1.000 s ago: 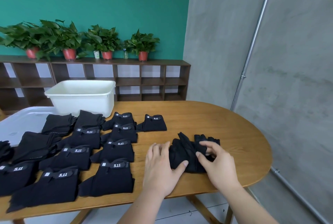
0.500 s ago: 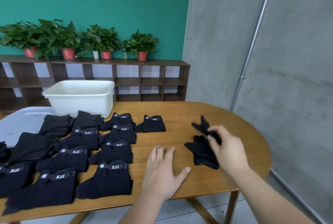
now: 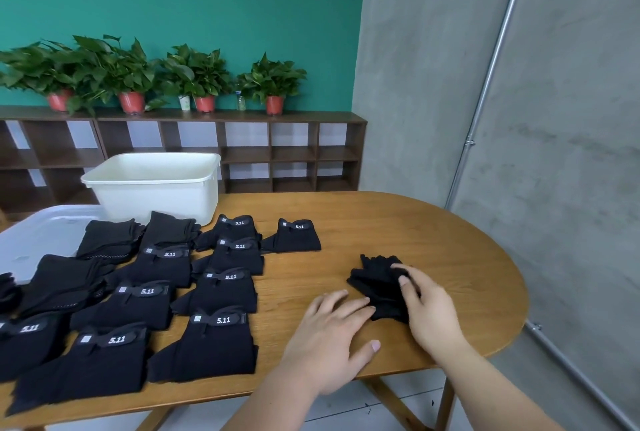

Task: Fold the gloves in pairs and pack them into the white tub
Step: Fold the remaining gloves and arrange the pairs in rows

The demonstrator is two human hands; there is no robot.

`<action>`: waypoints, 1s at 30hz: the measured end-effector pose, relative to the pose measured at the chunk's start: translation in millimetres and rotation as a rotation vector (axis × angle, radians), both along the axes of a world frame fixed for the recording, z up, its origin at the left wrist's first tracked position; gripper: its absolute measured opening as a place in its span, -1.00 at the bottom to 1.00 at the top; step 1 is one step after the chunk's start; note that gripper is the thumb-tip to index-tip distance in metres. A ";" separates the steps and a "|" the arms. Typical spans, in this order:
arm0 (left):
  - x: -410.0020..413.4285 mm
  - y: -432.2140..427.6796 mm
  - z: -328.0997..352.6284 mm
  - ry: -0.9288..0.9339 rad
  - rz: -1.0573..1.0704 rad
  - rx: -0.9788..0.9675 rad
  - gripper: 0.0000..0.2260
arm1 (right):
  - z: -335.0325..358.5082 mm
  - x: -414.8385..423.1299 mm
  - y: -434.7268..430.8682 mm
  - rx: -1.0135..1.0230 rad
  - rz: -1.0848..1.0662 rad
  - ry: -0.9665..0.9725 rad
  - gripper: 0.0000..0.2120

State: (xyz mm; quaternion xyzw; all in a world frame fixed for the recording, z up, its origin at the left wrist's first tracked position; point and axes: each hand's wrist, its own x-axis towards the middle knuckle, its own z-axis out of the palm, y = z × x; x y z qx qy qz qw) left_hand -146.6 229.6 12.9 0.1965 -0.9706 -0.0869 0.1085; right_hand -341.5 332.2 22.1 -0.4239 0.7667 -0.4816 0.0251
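- Lid point(image 3: 38, 236): translucent white, flat at the table's point(image 3: 433, 233) far-left edge.
- Folded gloves point(image 3: 221, 295): black pairs laid in rows on the left half of the table. Most carry a band printed "5.11" beside a small white tag, which is too small to read.
- Tub point(image 3: 152, 184): white, on the table behind the rows.
- Plants point(image 3: 204, 73): in red pots on top of the shelf point(image 3: 291, 153).
- Left hand point(image 3: 332, 337): flat on the wood, fingers spread, its tips touching the loose gloves.
- Loose gloves point(image 3: 377, 281): black, stacked, right of centre.
- Right hand point(image 3: 429, 309): on the loose gloves, thumb and forefinger pinching the fabric.
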 end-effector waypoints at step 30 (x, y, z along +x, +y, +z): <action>-0.3 0.9 -0.8 -0.031 -0.004 0.024 -0.39 | -21.6 0.6 7.2 0.400 0.122 0.495 -0.59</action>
